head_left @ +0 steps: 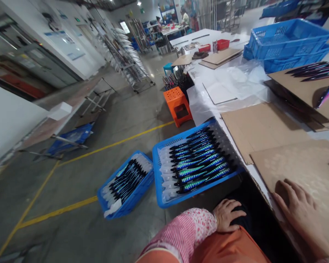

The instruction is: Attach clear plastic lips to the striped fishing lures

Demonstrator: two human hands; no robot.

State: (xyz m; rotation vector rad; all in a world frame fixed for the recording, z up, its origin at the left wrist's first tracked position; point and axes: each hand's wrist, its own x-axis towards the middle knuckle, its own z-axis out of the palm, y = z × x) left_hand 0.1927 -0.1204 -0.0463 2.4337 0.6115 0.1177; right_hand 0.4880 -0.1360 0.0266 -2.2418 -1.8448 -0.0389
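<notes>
My left hand (230,215) rests on my leg at the lower middle, fingers apart and holding nothing. On the right, my right hand (297,204) lies on a brown cardboard sheet (312,164) on the table, its fingers spread and nothing in them. Ahead of my left hand, a blue basket (161,197) holds several long, slender lure-like pieces (200,166), striped blue and green with black ends. They lie in rows with white wrapping at their left ends. A smaller-looking blue basket (126,212) with similar dark pieces stands lower, to the left.
Another cardboard sheet (260,126) lies farther along the table. Dark glossy pieces (315,69) rest on raised cardboard at right, with stacked blue crates (287,40) behind. An orange stool (178,106) stands beyond the basket. Racks (126,58) and people are farther back.
</notes>
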